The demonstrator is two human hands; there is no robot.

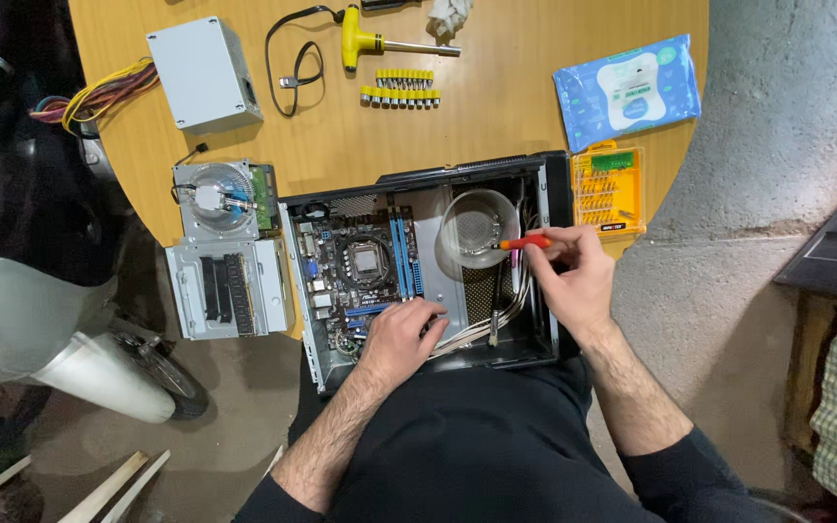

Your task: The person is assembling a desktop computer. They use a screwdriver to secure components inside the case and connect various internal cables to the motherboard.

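Observation:
An open black computer case [556,184] rests on my lap against a round wooden table [496,126]. Inside lies a motherboard [360,266] with blue memory slots. My left hand [399,339] presses down on the board's lower right corner, beside a bundle of white cables [481,331]. My right hand [573,276] grips a small red-handled screwdriver [523,242]. Its tip points left into a clear plastic bowl [477,228] sitting inside the case.
On the table: a grey power supply [203,73] with coloured wires, a yellow T-handle driver [370,42], a row of yellow bits [401,89], a blue wipes pack [627,89], an orange bit case [609,189]. A cooler fan [220,194] and drive bay [228,289] sit left.

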